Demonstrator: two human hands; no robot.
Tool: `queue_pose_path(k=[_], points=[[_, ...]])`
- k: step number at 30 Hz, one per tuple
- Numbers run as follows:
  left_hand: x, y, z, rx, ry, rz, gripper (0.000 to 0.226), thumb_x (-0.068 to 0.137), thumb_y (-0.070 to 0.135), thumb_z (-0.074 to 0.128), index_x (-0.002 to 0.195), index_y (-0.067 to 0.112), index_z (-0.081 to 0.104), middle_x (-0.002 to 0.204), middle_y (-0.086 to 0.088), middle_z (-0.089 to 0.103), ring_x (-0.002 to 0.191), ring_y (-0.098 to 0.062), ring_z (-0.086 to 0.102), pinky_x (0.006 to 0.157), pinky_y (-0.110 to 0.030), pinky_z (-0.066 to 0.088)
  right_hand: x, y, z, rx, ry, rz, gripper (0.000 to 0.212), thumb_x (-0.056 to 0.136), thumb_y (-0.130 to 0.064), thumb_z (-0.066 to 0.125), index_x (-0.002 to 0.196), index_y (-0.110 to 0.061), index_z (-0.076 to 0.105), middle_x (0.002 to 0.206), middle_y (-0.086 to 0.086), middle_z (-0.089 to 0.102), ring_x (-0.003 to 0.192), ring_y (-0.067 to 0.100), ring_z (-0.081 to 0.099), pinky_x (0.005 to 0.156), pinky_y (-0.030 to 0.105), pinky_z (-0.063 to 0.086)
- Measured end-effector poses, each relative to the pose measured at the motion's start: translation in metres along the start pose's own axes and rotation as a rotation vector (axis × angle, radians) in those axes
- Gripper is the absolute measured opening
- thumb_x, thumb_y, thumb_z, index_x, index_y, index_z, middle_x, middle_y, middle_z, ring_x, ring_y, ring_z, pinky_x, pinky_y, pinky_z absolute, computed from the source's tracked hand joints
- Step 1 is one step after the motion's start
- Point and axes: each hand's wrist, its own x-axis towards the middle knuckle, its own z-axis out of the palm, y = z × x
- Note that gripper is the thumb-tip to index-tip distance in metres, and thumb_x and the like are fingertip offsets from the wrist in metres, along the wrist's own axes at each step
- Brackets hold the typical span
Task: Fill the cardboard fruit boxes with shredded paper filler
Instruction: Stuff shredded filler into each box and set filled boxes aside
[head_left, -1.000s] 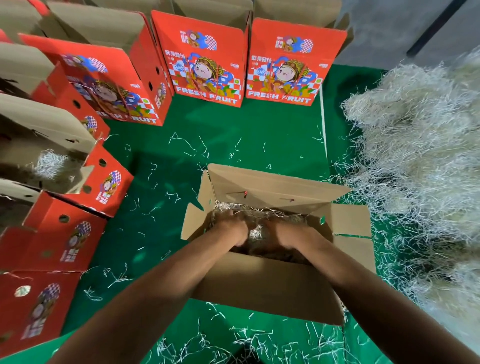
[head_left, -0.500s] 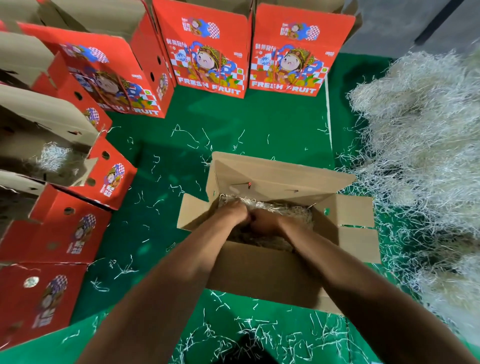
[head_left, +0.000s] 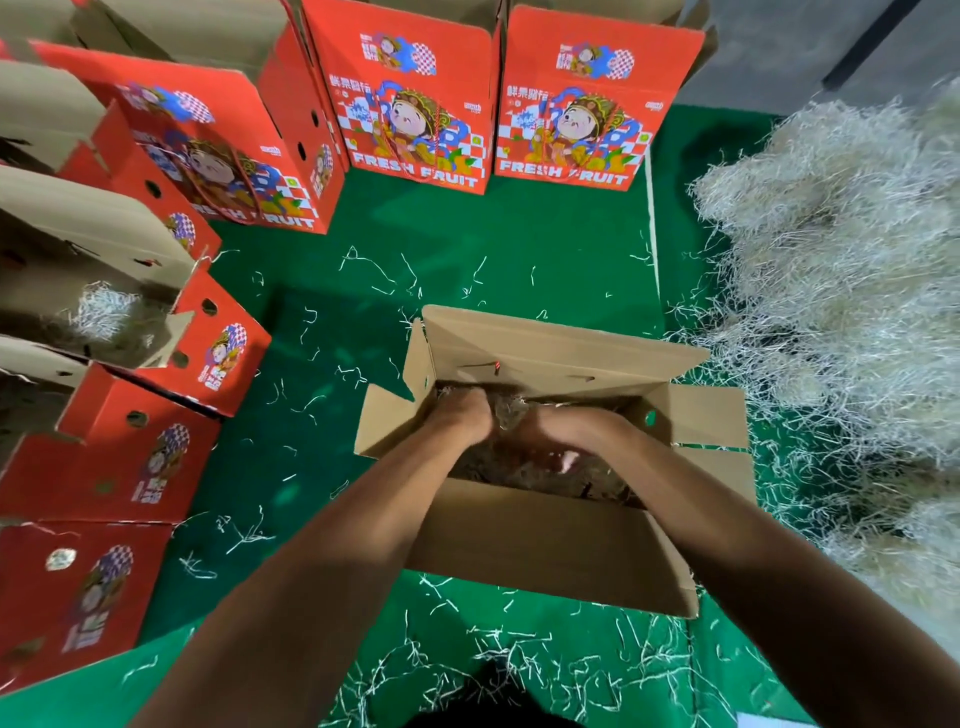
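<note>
Head view, sole view.

Item: open cardboard box (head_left: 550, 545), brown inner faces showing, flaps splayed outward; stands on the green mat (head_left: 493, 249) directly in front of the person. Mouth faces up; long axis runs left to right, slightly skewed, right end nearer the viewer.

Contents: shredded paper filler (head_left: 511, 410), partly filling the box, shadowed. Judged very light, soft, springy, prone to shedding strands; best taken in loose double handfuls and pressed down, not pinched.

Stock: large pile of filler (head_left: 841, 291) just beside the box on the right.

Left hand (head_left: 462, 415): inside the box, on the filler, fingers hidden; cannot tell whether spread or curled.
Right hand (head_left: 558, 436): inside the box, blurred; cannot tell.

Other: red printed fruit boxes (head_left: 410, 104) ranged behind and left, one holding filler.
</note>
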Motion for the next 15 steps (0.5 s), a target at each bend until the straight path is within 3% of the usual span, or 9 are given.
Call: queue_pose_path(k=[3,4,6,9,11,13,15], points=[[-0.004,0.009,-0.002,0.109,0.066,0.067,0.014,0.094,0.021,0.049,0.092,0.013,0.061,0.108,-0.011,0.069,0.091,-0.029,0.065,0.074,-0.035,0.047,-0.004,0.011,-0.009,0.244,0.17,0.017,0.04,0.092,-0.044,0.051,0.088,-0.008,0.069,0.068,0.005,0.064,0.046,0.015,0.056,0.049,0.027,0.047],[-0.004,0.012,-0.001,0.045,0.058,0.05,0.016,0.094,0.025,0.052,0.094,0.013,0.061,0.107,-0.009,0.069,0.09,-0.028,0.064,0.072,-0.033,0.045,-0.004,0.014,-0.009,0.246,0.172,0.054,0.045,0.093,-0.049,0.049,0.089,-0.009,0.069,0.073,0.007,0.065,0.047,0.016,0.056,0.048,0.026,0.047],[-0.003,0.017,-0.001,-0.12,-0.029,-0.049,0.035,0.095,0.036,0.052,0.118,0.012,0.059,0.123,-0.01,0.062,0.108,-0.028,0.06,0.08,-0.032,0.044,0.004,0.02,-0.003,0.236,0.161,0.082,0.049,0.098,-0.05,0.042,0.1,-0.008,0.067,0.097,0.012,0.07,0.065,0.021,0.063,0.058,0.033,0.056],[0.004,0.017,0.0,-0.278,-0.246,-0.189,0.06,0.101,0.045,0.039,0.15,0.01,0.034,0.157,-0.014,0.032,0.142,-0.03,0.033,0.113,-0.037,0.03,0.019,0.035,0.009,0.233,0.243,0.059,0.045,0.106,-0.036,0.037,0.125,-0.003,0.059,0.127,0.022,0.061,0.103,0.035,0.065,0.089,0.042,0.053],[0.013,0.011,0.001,-0.384,-0.333,-0.265,0.065,0.101,0.05,0.041,0.149,0.008,0.037,0.156,-0.017,0.033,0.141,-0.033,0.035,0.117,-0.039,0.029,0.028,0.042,0.015,0.279,0.309,0.048,0.046,0.106,-0.038,0.039,0.129,-0.004,0.059,0.135,0.021,0.057,0.115,0.036,0.059,0.093,0.036,0.047],[0.019,0.004,0.006,-0.486,-0.422,-0.297,0.069,0.098,0.057,0.042,0.148,0.008,0.041,0.155,-0.018,0.035,0.14,-0.034,0.038,0.116,-0.041,0.032,0.038,0.047,0.018,0.323,0.352,0.036,0.047,0.103,-0.046,0.043,0.122,-0.009,0.064,0.13,0.019,0.062,0.106,0.032,0.062,0.088,0.033,0.048],[0.029,-0.002,0.015,-0.55,-0.432,-0.274,0.069,0.095,0.063,0.041,0.141,0.012,0.051,0.15,-0.015,0.044,0.128,-0.03,0.053,0.106,-0.039,0.044,0.047,0.053,0.02,0.323,0.415,0.037,0.052,0.098,-0.057,0.047,0.122,-0.015,0.066,0.129,0.015,0.064,0.111,0.03,0.062,0.094,0.033,0.048]])
